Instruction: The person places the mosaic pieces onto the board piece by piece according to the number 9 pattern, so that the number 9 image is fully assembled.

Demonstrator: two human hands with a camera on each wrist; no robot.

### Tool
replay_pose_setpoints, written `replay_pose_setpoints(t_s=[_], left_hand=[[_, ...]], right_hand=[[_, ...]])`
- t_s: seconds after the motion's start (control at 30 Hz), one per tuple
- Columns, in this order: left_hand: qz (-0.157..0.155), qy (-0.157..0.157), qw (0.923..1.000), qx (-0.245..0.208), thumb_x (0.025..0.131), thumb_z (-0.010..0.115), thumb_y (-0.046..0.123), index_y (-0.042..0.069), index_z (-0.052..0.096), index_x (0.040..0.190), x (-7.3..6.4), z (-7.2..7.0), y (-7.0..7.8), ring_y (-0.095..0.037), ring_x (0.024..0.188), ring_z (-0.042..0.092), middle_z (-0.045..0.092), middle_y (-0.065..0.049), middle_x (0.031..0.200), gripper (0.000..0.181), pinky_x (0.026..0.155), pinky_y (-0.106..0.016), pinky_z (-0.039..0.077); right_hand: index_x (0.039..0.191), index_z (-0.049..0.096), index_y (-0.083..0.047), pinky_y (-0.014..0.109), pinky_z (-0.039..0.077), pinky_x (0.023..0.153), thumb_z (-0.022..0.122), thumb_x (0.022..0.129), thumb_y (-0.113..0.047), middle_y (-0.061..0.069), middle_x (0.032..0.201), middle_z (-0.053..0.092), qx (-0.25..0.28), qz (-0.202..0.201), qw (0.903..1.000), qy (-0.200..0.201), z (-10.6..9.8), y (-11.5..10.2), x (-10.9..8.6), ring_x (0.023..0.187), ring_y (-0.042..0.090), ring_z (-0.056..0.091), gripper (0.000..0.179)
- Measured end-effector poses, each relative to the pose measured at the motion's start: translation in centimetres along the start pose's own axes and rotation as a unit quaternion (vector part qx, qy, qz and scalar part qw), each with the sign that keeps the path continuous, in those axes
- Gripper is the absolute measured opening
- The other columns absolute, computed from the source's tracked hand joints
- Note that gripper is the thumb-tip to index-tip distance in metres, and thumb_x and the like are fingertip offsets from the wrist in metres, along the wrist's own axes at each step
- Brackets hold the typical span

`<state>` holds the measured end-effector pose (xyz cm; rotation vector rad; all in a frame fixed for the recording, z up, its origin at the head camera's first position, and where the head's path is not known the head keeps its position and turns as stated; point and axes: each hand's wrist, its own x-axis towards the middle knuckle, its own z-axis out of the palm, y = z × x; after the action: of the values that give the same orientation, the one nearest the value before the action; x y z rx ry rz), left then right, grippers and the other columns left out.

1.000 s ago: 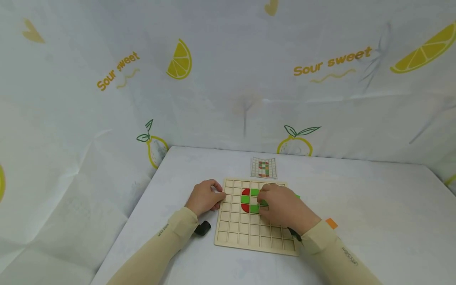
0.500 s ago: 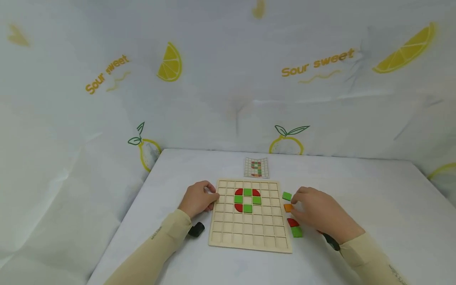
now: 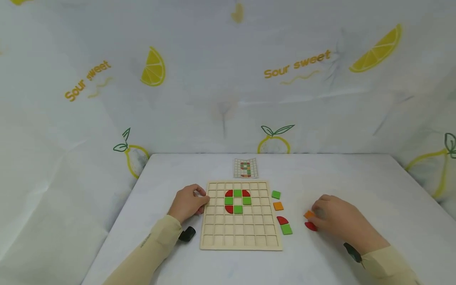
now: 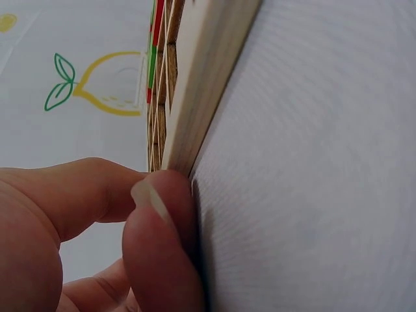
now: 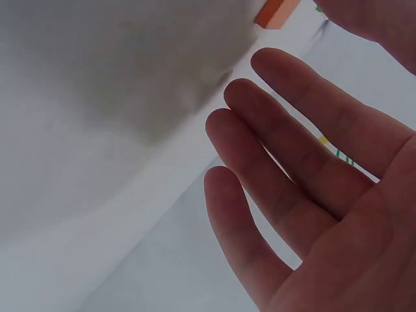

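My left hand (image 3: 189,204) is at the left edge of the wooden grid board (image 3: 238,242). In the left wrist view, thumb and index finger (image 4: 162,240) pinch the board's pale side (image 4: 214,65). Red quarter-round tiles (image 3: 229,209) and green square tiles (image 3: 237,192) form a ring in its upper cells. To the right of the board, my right hand (image 3: 342,221) hovers low over the table beside an orange tile (image 3: 308,214) and a red quarter-round tile (image 3: 310,226). Its fingers (image 5: 292,149) look straight and spread, holding nothing visible; the orange tile (image 5: 276,13) lies beyond them.
Along the board's right side lie a green tile (image 3: 276,194), an orange tile (image 3: 278,206), a red quarter-round (image 3: 282,220) and another green tile (image 3: 286,229). A printed pattern card (image 3: 246,168) lies behind the board. A lemon-print cloth (image 3: 199,111) hangs behind the table.
From over the board, my right hand has moved right, past the row of loose tiles, to the farther orange and red ones. My left hand stays at the board's edge. The head view has turned right.
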<state>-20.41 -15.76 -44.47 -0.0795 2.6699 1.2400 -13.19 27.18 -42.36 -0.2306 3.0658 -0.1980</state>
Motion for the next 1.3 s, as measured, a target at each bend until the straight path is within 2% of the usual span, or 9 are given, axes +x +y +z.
replay_pose_setpoints(t_s=[0.37,0.7,0.83,1.03,1.3], left_hand=[[0.005,-0.003,1.0,0.003,0.098,0.075,0.023,0.012,0.069,0.107,0.0,0.0,-0.2,-0.016,0.054,0.061,0.069,-0.004,0.065,0.016,0.059,-0.028,0.05],[-0.001,-0.002,1.0,0.001,0.097,0.077,0.023,0.013,0.069,0.106,0.5,0.0,-0.4,-0.016,0.053,0.061,0.07,-0.004,0.066,0.016,0.058,-0.028,0.051],[0.001,-0.004,1.0,-0.003,0.097,0.077,0.023,0.013,0.069,0.106,0.5,0.1,-0.4,-0.016,0.054,0.062,0.07,-0.004,0.066,0.016,0.057,-0.028,0.052],[0.005,-0.005,1.0,-0.006,0.096,0.077,0.022,0.013,0.069,0.106,0.5,0.1,-0.5,-0.015,0.054,0.064,0.07,-0.004,0.066,0.016,0.057,-0.028,0.053],[0.009,-0.005,0.9999,-0.004,0.097,0.076,0.022,0.012,0.069,0.106,0.5,0.0,-0.5,-0.014,0.054,0.063,0.07,-0.003,0.066,0.016,0.057,-0.027,0.052]], right_hand=[[0.101,0.08,-0.014,0.056,0.062,0.093,0.088,0.086,-0.028,0.002,0.107,0.074,0.01,0.011,0.9998,-0.011,0.2,0.6,0.0,0.103,0.03,0.07,0.022],[0.097,0.08,-0.015,0.054,0.063,0.09,0.088,0.087,-0.029,0.002,0.105,0.074,0.012,0.005,0.9999,-0.004,0.4,0.2,0.8,0.099,0.027,0.069,0.02],[0.096,0.079,-0.016,0.052,0.062,0.089,0.087,0.087,-0.03,0.001,0.106,0.073,0.022,0.0,0.9997,-0.01,0.0,-0.4,1.6,0.098,0.024,0.068,0.018],[0.097,0.079,-0.019,0.052,0.061,0.09,0.085,0.09,-0.033,0.0,0.107,0.074,0.037,-0.019,0.9991,0.004,-0.6,-1.9,2.0,0.102,0.026,0.07,0.016],[0.096,0.078,-0.02,0.05,0.062,0.092,0.084,0.091,-0.031,-0.001,0.108,0.074,0.037,-0.058,0.9975,0.015,-0.9,-4.8,3.3,0.104,0.025,0.07,0.014]])
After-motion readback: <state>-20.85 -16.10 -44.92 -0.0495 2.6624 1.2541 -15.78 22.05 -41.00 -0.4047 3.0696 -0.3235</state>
